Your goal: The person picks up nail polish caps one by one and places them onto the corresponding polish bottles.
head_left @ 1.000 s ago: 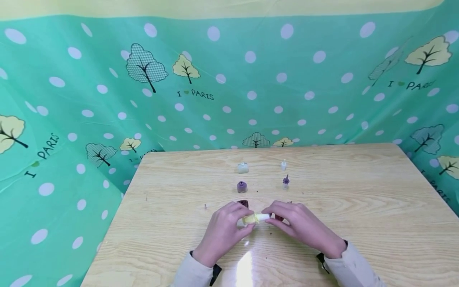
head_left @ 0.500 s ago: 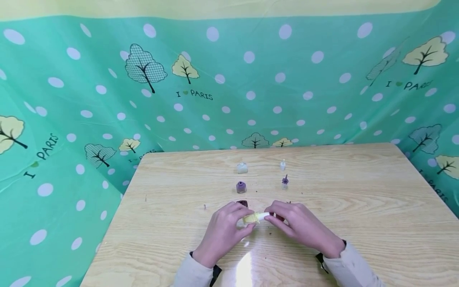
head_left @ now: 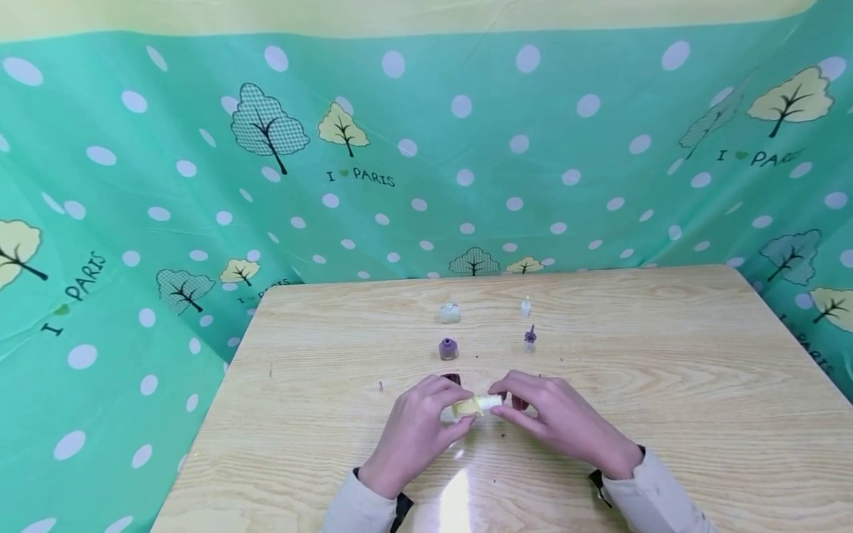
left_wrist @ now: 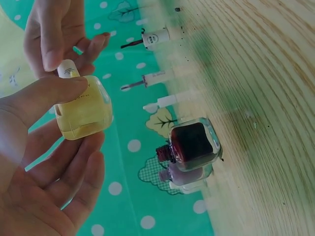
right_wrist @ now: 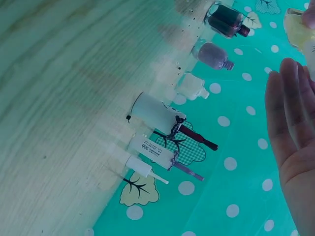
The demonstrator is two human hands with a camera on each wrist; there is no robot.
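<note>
Bottle of yellow polish (left_wrist: 86, 117) lying sideways above bench (head_left: 300, 444), left hand (head_left: 415, 423) gripping it, apparently bracing while right hand (head_left: 549, 411) is pinching white cap (left_wrist: 66, 68) at neck; liquid level unclear. Beyond, dark red bottle (left_wrist: 193, 145), purple bottle (head_left: 449, 350), pale bottle (head_left: 450, 314) standing uncapped in line, colours showing through glass. Three brush caps (right_wrist: 150, 149) standing bristles up alongside, probably keeping brushes off bench.
</note>
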